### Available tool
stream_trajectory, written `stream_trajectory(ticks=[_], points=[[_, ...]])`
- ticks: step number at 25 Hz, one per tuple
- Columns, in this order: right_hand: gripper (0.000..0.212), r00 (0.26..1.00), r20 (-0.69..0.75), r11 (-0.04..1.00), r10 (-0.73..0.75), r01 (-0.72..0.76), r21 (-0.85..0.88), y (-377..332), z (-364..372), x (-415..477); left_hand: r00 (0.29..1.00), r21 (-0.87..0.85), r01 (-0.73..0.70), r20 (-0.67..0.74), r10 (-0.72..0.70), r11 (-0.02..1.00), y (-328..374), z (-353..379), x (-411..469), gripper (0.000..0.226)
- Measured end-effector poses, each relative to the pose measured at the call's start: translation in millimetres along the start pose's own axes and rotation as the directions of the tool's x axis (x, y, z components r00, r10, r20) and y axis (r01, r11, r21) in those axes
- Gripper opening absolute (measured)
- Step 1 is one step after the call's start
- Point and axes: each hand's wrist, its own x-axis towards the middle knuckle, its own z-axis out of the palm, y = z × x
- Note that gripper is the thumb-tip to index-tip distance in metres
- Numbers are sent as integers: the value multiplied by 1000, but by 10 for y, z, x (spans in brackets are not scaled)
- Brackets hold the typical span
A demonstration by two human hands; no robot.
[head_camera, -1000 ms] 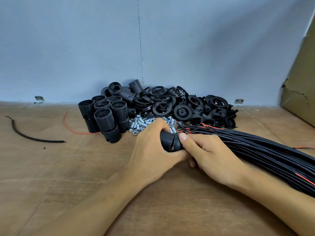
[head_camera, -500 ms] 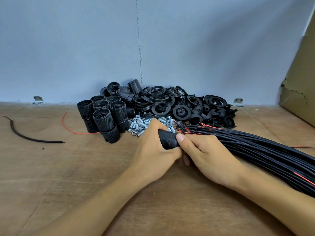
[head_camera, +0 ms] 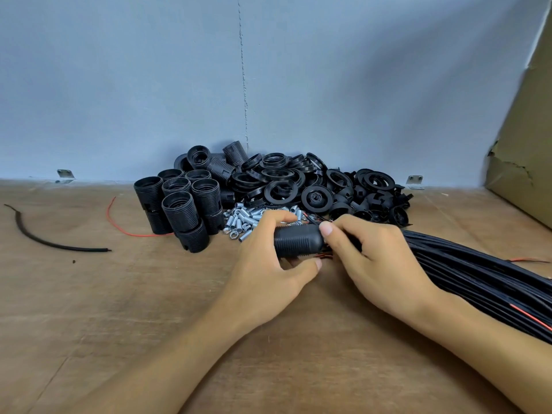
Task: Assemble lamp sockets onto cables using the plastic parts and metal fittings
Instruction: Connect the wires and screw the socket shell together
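Since a second ago the socket (head_camera: 298, 242) has been turned from tilted to level, and its ribbed barrel now shows lengthwise between the hands. The left hand (head_camera: 265, 267) grips the barrel, fingers curled over its far side and thumb beneath, low over the surface (head_camera: 149, 309). The right hand (head_camera: 382, 264) is closed at the socket's right end, with the thumb tip pressed on the rim. Its fingers appear to pinch a cable there, though the contact is hidden. The cables (head_camera: 484, 276) run in one bundle from under that hand to the right edge, with red conductors showing at the socket end.

Step in hand, as judged: seating a socket on a cable end. The next move calls for a steady left grip while the right hand feeds or twists the cable home.

Count:
- Upright sockets (head_camera: 179, 210): six openings visible, left of the hands. At least three more lie behind.
- Fittings (head_camera: 245, 219): one heap just beyond the left hand, several dozen.
- Rings (head_camera: 280, 180) and caps (head_camera: 373, 198): one heap each, too many to count.
- Off-cut (head_camera: 44, 240): one, far left.
- Red wire (head_camera: 119, 222): one loose at the left.
- Brackets (head_camera: 65, 174): two, at the wall's foot.
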Motion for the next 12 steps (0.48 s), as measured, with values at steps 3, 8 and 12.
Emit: stream_trajectory(ticks=[3,8,12], points=[[27,995,-93,999,-31,32,2,9,-42,35,1000,-9,-10,3,10,1000,9,-8,0,39],[19,988,-148,999,-44,41,-23,63,-90,77,998,102,10,53,-15,995,9,24,-3,29],[7,980,-172,995,-100,99,-15,26,-78,86,999,-22,40,10,-40,999,5,-6,28,27]])
